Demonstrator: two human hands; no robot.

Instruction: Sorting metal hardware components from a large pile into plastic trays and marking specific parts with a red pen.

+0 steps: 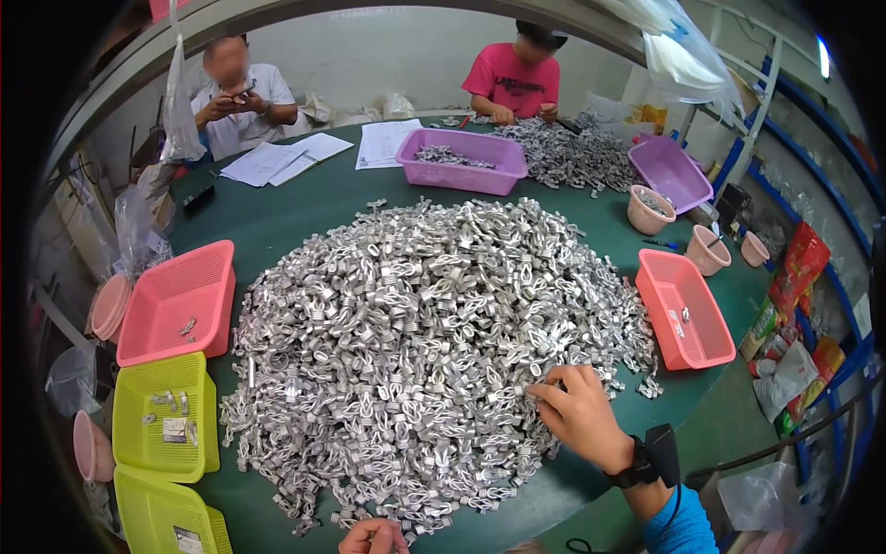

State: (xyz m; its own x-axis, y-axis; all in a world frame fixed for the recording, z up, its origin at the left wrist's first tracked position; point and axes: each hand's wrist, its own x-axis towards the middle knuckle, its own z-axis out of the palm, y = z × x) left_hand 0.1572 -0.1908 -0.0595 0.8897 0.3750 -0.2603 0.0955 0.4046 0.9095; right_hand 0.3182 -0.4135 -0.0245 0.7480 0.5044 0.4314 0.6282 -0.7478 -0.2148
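Observation:
A broad heap of small silver metal parts (425,332), ribbed at one end and looped at the other, covers the middle of the green table. Over the heap's right side reaches my right hand (583,415), thumb and forefinger pinched at a small metal part among the others. My left hand (373,536) shows only partly at the lower edge, just in front of the heap. Its fingers are curled together, and whatever they may hold is hidden.
Pink baskets (229,286) flank the heap, and yellow-green baskets (210,415) stand at the left, some holding a few parts. Purple basins (461,187), papers (277,164) and another heap (572,152) lie farther back. Two people sit across the table (314,198).

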